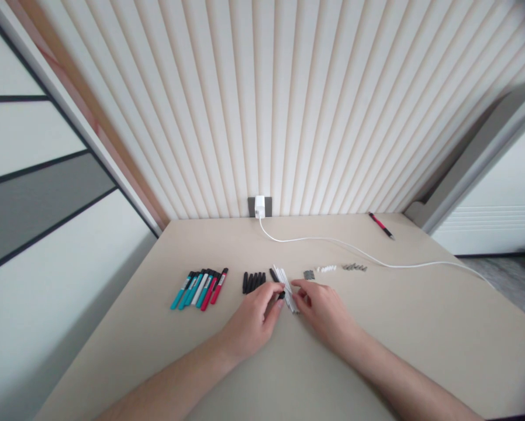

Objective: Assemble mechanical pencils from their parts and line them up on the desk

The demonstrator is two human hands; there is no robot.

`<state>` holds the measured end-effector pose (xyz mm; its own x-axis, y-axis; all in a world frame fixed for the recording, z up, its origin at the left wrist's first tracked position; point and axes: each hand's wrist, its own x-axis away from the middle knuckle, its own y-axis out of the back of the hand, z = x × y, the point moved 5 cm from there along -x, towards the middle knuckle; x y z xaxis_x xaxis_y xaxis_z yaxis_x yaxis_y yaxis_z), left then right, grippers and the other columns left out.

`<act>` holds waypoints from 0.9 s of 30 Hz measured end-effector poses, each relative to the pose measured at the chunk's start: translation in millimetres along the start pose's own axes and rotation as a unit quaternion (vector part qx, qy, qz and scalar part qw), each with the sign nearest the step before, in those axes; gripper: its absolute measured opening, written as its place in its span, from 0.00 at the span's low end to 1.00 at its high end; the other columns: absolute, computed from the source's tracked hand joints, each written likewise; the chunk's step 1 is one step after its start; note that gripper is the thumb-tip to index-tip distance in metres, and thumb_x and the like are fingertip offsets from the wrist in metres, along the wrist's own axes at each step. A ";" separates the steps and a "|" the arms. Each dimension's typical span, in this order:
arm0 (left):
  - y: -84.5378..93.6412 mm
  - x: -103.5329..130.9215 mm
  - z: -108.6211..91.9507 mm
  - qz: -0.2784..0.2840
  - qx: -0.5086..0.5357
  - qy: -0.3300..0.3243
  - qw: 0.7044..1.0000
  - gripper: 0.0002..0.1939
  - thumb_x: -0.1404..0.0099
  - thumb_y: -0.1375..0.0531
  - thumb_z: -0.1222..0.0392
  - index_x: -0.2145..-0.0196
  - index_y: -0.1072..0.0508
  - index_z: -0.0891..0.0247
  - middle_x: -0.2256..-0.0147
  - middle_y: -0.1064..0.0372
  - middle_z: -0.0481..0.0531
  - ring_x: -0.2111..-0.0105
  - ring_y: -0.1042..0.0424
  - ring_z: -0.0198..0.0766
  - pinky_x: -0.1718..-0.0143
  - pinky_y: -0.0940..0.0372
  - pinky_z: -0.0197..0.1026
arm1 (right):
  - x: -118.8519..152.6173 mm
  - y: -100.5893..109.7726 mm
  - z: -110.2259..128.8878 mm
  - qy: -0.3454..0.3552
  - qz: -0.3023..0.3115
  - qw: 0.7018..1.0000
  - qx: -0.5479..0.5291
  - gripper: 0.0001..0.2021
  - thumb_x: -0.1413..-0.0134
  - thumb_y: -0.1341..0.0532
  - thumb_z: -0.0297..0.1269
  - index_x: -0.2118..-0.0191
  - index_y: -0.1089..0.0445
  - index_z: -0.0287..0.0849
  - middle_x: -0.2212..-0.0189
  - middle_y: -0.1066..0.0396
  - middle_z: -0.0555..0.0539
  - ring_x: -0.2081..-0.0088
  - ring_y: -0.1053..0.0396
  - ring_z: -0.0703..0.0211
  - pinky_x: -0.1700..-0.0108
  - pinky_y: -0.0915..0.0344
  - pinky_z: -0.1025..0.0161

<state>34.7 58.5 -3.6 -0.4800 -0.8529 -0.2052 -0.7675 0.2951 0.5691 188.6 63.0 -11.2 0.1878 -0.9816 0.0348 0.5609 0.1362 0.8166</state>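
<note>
My left hand (258, 310) is closed, thumb and fingertips pinching a small black pen part (281, 295). Black also shows just above those fingertips, at the upper end of a row of refills; whether it is the same piece is hidden. The thin white pen refills (283, 276) lie side by side on the table between both hands. On their right side rests my right hand (324, 307), its index finger and thumb apart around the bundle's edge and nothing visibly gripped. Several black pen parts (254, 282) stand in a row left of my left hand.
Teal, white and red pen barrels (199, 289) lie at left. Beyond my right hand are small grey pieces (308, 274), white pieces (326, 269) and springs (354, 267). A red-black pen (380, 225) lies at back right. A white cable (332, 239) runs from a charger (259, 206).
</note>
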 end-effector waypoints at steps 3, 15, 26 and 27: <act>-0.2 -0.4 -0.8 0.004 0.001 -0.003 1.000 0.12 0.32 0.49 0.63 0.52 0.33 0.60 0.55 0.29 0.56 0.53 0.30 0.43 0.49 0.36 0.46 | 1.0 -2.2 1.4 0.004 0.006 1.000 -0.017 0.15 0.41 0.46 0.35 0.50 0.29 0.45 0.66 0.23 0.46 0.65 0.27 0.57 0.63 0.38 0.66; 2.8 0.8 -7.8 0.014 -0.007 -0.016 1.000 0.10 0.33 0.47 0.64 0.54 0.33 0.59 0.58 0.29 0.53 0.59 0.30 0.39 0.54 0.36 0.41 | -2.3 28.8 -2.8 0.047 -0.118 0.969 -0.211 0.12 0.39 0.46 0.40 0.56 0.27 0.44 0.67 0.27 0.46 0.67 0.32 0.59 0.64 0.37 0.63; 0.9 2.1 -1.8 0.010 -0.034 -0.014 0.999 0.08 0.33 0.46 0.62 0.56 0.32 0.60 0.60 0.28 0.52 0.59 0.29 0.39 0.55 0.36 0.39 | 9.3 37.0 11.3 0.112 -0.150 0.897 -0.400 0.07 0.41 0.41 0.41 0.66 0.31 0.43 0.67 0.27 0.47 0.63 0.31 0.58 0.58 0.35 0.60; 1.0 2.2 -1.7 0.009 -0.037 -0.013 0.999 0.08 0.33 0.46 0.62 0.56 0.32 0.60 0.60 0.28 0.51 0.60 0.29 0.39 0.56 0.36 0.39 | 9.5 36.3 11.0 0.117 -0.151 0.899 -0.395 0.07 0.41 0.40 0.41 0.66 0.31 0.43 0.67 0.27 0.47 0.63 0.31 0.58 0.57 0.35 0.59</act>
<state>33.6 56.2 -2.1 -0.5049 -0.8358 -0.2155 -0.7263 0.2764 0.6294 201.9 57.2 25.1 0.0439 -0.9474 -0.3171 0.9947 0.0120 0.1018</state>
